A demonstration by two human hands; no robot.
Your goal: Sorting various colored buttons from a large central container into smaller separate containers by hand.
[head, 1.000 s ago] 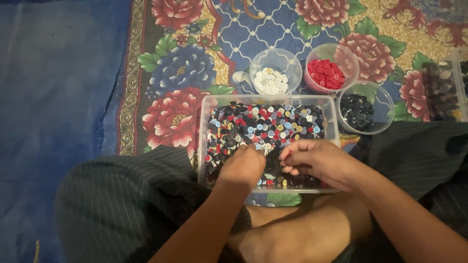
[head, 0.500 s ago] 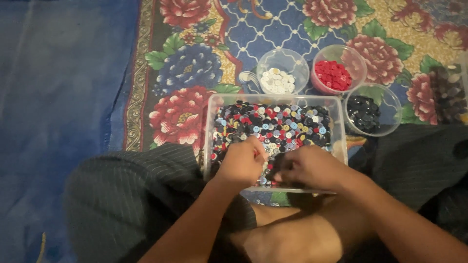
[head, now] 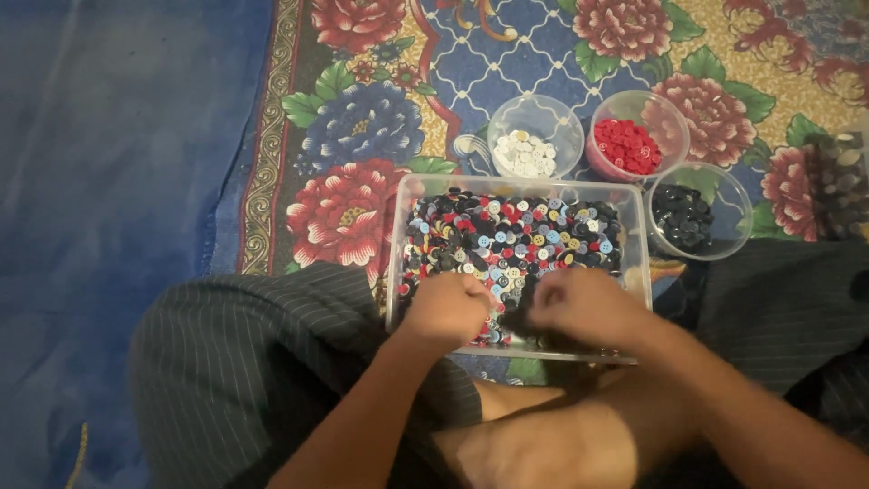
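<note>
A clear rectangular plastic box point(head: 638, 235) holds a heap of mixed buttons point(head: 511, 235) in black, red, blue, white and yellow. Both my hands reach into its near half. My left hand point(head: 448, 308) is curled with the fingers down among the buttons. Beside it, my right hand point(head: 584, 303) is blurred and also curled over the buttons. What either hand pinches is hidden by the fingers.
Three round clear bowls stand behind the box: white buttons point(head: 527, 154), red buttons point(head: 629, 147) and black buttons point(head: 681, 215). A dark lumpy object point(head: 837, 186) lies at the right edge. Everything sits on a floral rug point(head: 362, 136) beside a blue mat point(head: 109, 181). My striped trouser legs point(head: 262, 344) flank the box.
My right hand has moved left and down towards my left hand, so both now work close together at the box's near edge. The view has shifted slightly.
</note>
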